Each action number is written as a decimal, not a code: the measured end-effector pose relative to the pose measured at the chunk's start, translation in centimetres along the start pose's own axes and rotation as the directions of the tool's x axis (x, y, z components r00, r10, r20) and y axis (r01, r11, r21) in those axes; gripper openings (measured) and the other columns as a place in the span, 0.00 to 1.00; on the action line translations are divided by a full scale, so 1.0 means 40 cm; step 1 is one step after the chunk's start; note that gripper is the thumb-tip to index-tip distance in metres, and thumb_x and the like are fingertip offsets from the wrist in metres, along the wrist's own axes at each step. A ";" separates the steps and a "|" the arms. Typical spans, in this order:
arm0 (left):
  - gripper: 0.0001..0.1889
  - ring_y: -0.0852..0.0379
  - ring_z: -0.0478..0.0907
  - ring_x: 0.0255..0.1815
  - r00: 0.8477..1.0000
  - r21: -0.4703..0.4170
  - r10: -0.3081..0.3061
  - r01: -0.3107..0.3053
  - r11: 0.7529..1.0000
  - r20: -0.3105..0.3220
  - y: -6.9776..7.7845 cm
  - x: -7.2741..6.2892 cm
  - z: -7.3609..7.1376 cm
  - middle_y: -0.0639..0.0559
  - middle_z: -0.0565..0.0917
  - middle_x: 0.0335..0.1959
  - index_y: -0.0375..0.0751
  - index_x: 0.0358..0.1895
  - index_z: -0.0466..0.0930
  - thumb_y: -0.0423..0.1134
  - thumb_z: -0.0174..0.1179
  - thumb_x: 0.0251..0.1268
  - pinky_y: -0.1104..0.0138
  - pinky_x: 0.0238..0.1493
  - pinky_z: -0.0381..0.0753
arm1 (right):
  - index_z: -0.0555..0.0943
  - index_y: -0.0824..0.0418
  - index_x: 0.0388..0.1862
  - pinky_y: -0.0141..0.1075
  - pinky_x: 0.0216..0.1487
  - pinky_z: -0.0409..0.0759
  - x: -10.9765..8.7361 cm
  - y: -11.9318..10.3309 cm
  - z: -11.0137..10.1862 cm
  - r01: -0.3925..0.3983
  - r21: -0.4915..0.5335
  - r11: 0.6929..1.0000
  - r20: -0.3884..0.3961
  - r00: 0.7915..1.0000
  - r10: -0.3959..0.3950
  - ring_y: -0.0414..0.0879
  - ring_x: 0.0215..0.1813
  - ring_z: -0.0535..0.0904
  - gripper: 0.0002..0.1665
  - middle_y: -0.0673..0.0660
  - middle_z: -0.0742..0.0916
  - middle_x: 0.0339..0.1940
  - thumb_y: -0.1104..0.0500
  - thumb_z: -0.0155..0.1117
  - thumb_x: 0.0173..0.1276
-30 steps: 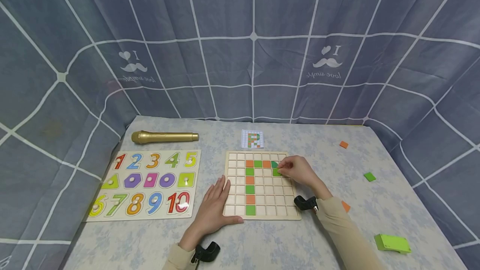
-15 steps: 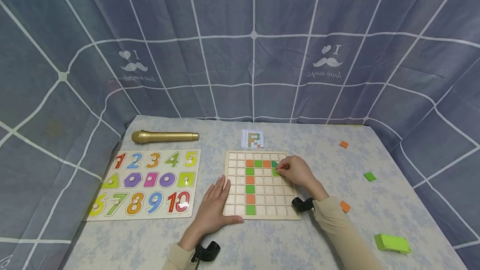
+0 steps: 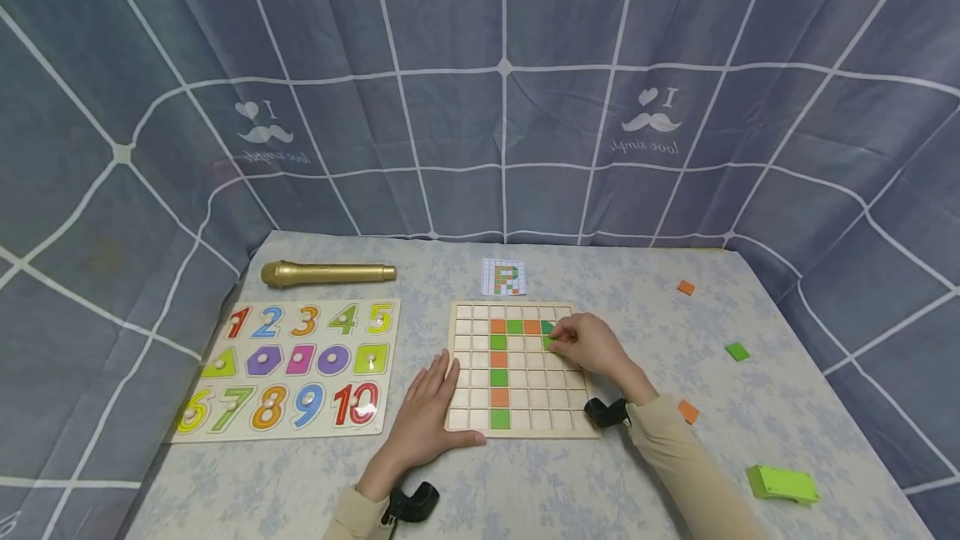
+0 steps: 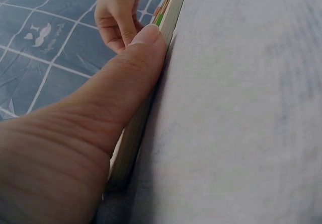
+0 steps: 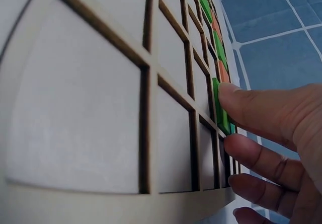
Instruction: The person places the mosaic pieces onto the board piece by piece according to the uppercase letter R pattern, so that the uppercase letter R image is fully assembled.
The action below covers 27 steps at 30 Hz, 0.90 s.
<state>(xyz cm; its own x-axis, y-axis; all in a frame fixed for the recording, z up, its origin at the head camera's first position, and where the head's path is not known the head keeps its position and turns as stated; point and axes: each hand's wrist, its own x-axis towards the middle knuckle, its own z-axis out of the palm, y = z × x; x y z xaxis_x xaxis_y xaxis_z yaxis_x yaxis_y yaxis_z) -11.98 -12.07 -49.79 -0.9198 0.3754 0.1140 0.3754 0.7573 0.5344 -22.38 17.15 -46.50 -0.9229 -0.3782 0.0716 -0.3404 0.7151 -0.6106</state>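
The left edge of the grid board [image 3: 536,433] is touched by the straight, spread fingers of the left hand [image 3: 423,419], its near edge by the thumb. A narrow strip of bench [image 3: 555,482] is shown between board and number puzzle [image 3: 240,432]; a broader stretch is given on the right, where loose tiles [image 3: 738,352] are scattered and a green block [image 3: 783,484] is set. The far side is bounded by the curtain [image 3: 450,123].

A flat, plain green tile [image 5: 220,108] is pinched by the right hand [image 3: 592,344] at the third row from the far edge, sixth column from the left, just nearer than a teal piece [image 3: 547,327]. Whether it is fully seated cannot be told.
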 end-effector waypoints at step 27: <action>0.61 0.46 0.41 0.75 1.000 -0.008 -0.008 0.008 1.000 0.004 -0.003 0.001 0.002 0.37 0.46 0.75 0.30 0.73 0.50 0.66 0.67 0.42 0.55 0.72 0.40 | 0.86 0.64 0.41 0.38 0.29 0.73 -0.074 0.067 -0.065 -0.104 0.036 0.994 -0.283 0.953 0.110 0.47 0.31 0.75 0.13 0.52 0.84 0.30 0.57 0.71 0.60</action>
<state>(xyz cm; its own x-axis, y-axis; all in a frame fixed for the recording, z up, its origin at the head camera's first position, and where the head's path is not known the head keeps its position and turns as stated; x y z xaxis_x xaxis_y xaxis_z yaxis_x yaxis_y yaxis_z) -12.04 -12.09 -49.91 -0.9222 0.3716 0.1069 0.3674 0.7560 0.5416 -21.04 21.70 -46.29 -0.9678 -0.1152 0.2240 -0.2355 0.7291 -0.6426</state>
